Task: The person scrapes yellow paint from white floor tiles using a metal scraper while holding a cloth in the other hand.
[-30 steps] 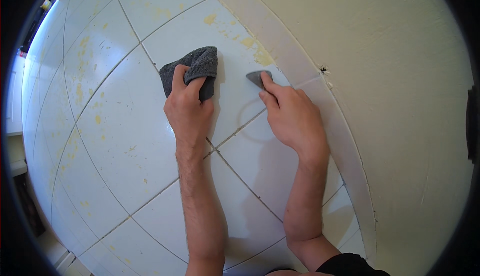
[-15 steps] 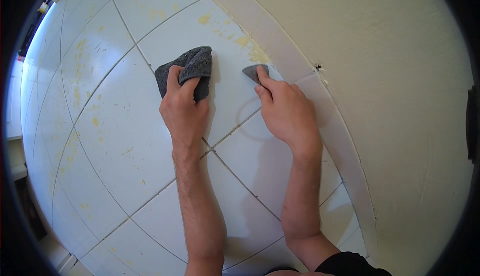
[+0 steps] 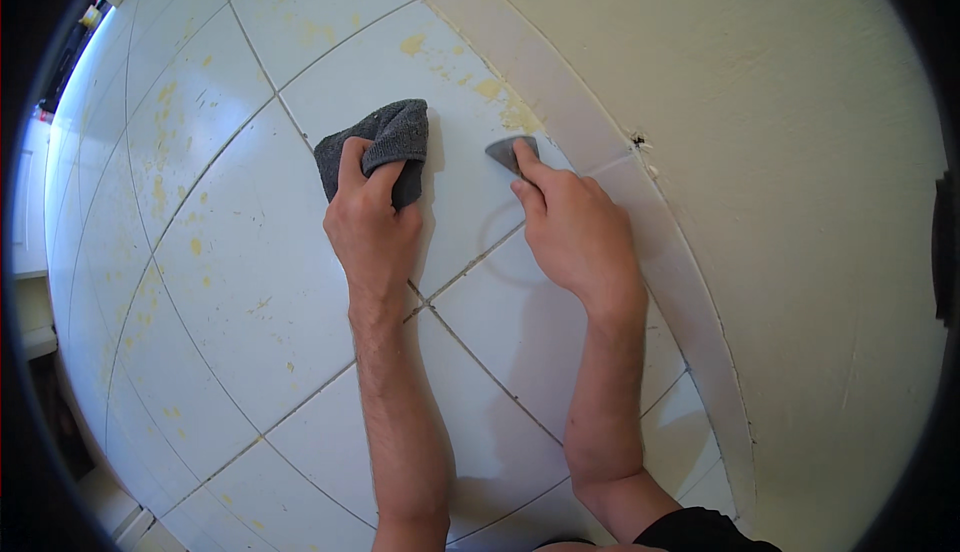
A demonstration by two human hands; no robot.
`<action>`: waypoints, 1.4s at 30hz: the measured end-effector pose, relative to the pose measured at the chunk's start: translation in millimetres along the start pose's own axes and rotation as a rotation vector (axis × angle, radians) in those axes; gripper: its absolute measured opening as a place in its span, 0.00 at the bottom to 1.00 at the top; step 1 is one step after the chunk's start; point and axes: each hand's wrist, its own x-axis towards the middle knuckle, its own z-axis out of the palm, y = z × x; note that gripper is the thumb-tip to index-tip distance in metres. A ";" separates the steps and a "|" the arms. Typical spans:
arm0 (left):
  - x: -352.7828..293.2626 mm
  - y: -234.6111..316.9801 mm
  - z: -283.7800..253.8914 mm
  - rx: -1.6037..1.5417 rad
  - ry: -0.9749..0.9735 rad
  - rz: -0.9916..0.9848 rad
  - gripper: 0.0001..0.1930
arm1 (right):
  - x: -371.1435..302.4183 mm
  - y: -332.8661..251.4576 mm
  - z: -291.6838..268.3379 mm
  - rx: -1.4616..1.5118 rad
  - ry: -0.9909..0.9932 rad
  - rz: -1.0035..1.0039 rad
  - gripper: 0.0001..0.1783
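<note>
A folded dark grey cloth (image 3: 400,137) is bunched in my left hand (image 3: 372,227), its fingers curled into the folds, low over the white tiles. To the right, my right hand (image 3: 580,237) grips a scraper (image 3: 510,152) with a flat metal blade that widens toward its edge. My index finger lies along the blade, and the handle is hidden under my palm. Just beyond the blade, a patch of yellowish residue (image 3: 517,115) clings to the tile beside the skirting. Whether the blade touches the tile I cannot tell.
White floor tiles (image 3: 270,282) with dark joints carry several more yellow flecks, mostly on the left and at the far side. A pale skirting strip (image 3: 590,117) curves along the right, below a cream wall (image 3: 800,202). The skirting has a small chipped hole (image 3: 638,141).
Both hands, the cloth and the scraper sit very slightly lower in the picture, and the floor has shifted a little with them. My grips look the same.
</note>
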 end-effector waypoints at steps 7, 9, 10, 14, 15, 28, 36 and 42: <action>1.0 1.6 -3.8 -0.014 -0.010 -0.030 0.17 | -0.6 0.2 -1.2 0.012 -0.001 -0.004 0.25; 0.6 1.5 -1.4 -0.018 -0.004 -0.017 0.17 | -4.5 6.2 -1.0 0.018 -0.018 -0.029 0.24; 0.0 2.1 0.6 -0.022 0.001 -0.005 0.17 | -2.4 5.8 -0.7 0.015 -0.019 -0.025 0.24; 2.5 2.5 -3.7 -0.012 -0.012 -0.034 0.16 | -3.3 0.4 -3.7 0.028 -0.022 0.000 0.23; 1.6 1.9 -3.1 -0.012 -0.007 -0.025 0.16 | -5.5 1.6 -4.6 0.018 -0.050 -0.007 0.23; 0.5 1.8 -0.8 -0.008 -0.005 -0.023 0.17 | 1.3 2.2 0.6 0.033 0.001 -0.014 0.24; 1.0 2.8 -2.2 -0.006 -0.010 -0.027 0.18 | 4.0 4.9 3.4 0.049 0.034 -0.021 0.24; 1.7 1.7 -1.1 0.002 0.001 -0.014 0.18 | -0.1 3.1 -0.4 0.038 0.013 -0.021 0.24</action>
